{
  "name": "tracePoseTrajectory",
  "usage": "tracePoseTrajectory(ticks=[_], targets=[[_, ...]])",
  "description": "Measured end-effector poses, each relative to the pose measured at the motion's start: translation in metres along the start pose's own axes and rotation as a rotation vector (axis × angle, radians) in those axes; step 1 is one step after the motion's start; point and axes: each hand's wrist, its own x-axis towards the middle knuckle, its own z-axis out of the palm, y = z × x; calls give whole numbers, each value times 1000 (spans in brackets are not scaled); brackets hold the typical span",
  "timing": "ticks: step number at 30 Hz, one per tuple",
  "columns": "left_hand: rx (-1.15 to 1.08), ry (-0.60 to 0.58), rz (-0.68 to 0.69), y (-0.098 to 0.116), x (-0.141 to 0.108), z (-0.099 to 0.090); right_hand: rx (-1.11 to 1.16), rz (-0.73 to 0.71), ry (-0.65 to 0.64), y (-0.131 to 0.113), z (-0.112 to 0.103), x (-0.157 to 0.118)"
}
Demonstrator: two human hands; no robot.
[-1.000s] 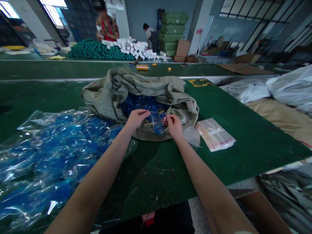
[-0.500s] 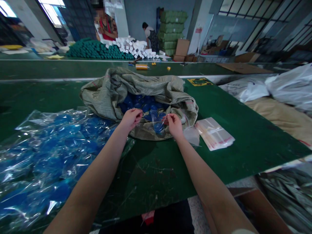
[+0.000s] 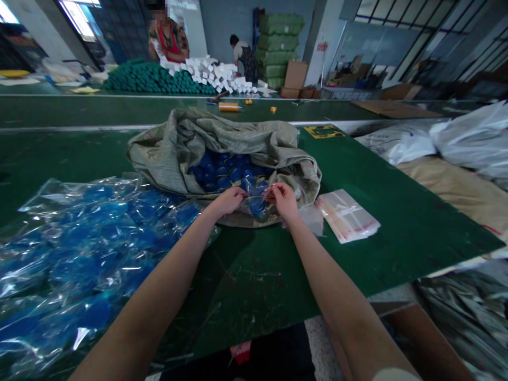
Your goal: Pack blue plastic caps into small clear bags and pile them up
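Between my hands is a clear plastic bag (image 3: 257, 203) with a blue round object inside. My left hand (image 3: 232, 200) is closed in a pinch at the bag's left edge. On the other side, my right hand (image 3: 282, 199) pinches the bag's right edge between thumb and fingers. Both hands are over the near rim of a grey-green woven sack (image 3: 159, 159), which lies open and holds many blue round objects (image 3: 224, 172). To the left spreads a heap of clear bags with blue objects in them (image 3: 99, 238). A stack of flat clear bags (image 3: 349, 217) lies right of the sack.
Behind the green table (image 3: 246, 286) runs a belt-like surface with a tape roll (image 3: 229, 107) on it. Farther back are green rolls (image 3: 151, 76), white blocks (image 3: 214, 74) and two people. White sacks (image 3: 400, 143) lie at right; a cardboard box (image 3: 428, 338) stands below the table edge.
My left hand has moved right and slightly down to the bag's edge, closer to my right hand. My right hand stays nearly in place, still pinching the bag.
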Motion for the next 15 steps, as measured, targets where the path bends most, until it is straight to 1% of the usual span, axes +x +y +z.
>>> tracePoseTrajectory(ticks=[2,3,5,7,12,14,15], targets=[[70,-11,51,2,-3,-2,16,5,0,1,-1,1],[85,-38,70,3,-5,-4,15,11,3,2,-2,1],[91,-102,96,6,-9,-7,6,25,8,2,-2,1],[80,-129,106,8,-12,-9,13,38,13,2,-3,2],[46,-73,94,7,-12,-7,56,92,12,-1,-6,3],[28,-65,82,5,-11,-5,1,111,31,-4,-9,2],[20,-62,78,3,-11,-4,-67,114,44,-5,-11,1]])
